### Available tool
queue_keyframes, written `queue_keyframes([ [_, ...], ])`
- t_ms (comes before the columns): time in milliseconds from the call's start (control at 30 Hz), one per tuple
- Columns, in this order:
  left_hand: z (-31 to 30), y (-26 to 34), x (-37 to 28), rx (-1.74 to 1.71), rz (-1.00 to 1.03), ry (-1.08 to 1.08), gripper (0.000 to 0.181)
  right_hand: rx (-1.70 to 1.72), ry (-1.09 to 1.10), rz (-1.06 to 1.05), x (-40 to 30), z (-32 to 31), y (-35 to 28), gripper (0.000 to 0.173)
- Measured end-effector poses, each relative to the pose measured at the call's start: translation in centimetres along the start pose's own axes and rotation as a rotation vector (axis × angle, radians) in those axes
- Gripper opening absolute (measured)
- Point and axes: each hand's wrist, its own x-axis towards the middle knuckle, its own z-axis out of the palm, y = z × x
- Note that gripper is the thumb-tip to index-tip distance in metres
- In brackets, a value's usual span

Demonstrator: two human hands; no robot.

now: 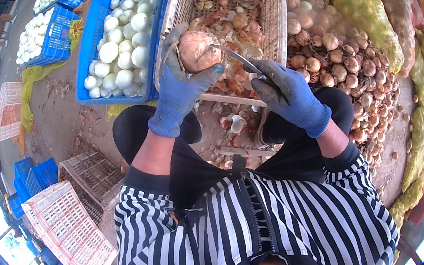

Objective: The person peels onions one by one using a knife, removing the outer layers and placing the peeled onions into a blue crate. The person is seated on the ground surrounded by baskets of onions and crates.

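My left hand (179,70), in a blue knit glove with a dirty palm, holds a large unpeeled onion (199,51) from its left and lower side. In my right hand (276,84), gloved alike, is a small knife (236,55); its blade points up and left, and the tip is at the onion's right side. Both hands are over the near part of a dirty whitish plastic crate (281,15) that holds onion skins and scraps (238,28). Left of it stands a blue crate (80,81) of peeled white onions (115,36).
Unpeeled onions (352,65) lie heaped on the floor at the right, beside full yellow mesh sacks (360,4). More blue crates of peeled onions (36,35) are at the upper left. Stacked plastic crates (68,232) stand at the lower left. Scraps lie between my feet.
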Motion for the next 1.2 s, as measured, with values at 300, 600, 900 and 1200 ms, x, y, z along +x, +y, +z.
queue_keyframes([
  [300,-0.2,0.5,-0.5,0.257,0.102,0.070,0.075,-0.099,0.092,-0.028,0.3,2.9,0.7,0.032],
  [600,-0.2,0.1,-0.4,0.308,0.066,0.060,0.083,0.095,0.040,0.080,0.4,3.0,2.0,0.030],
  [900,-0.1,-1.3,-0.4,0.283,0.086,0.090,0.086,0.058,0.052,0.007,0.4,3.1,2.6,0.028],
  [1200,0.2,-1.3,-0.8,0.175,-0.015,0.037,0.082,-0.172,0.037,-0.020,0.6,4.2,4.3,0.023],
])
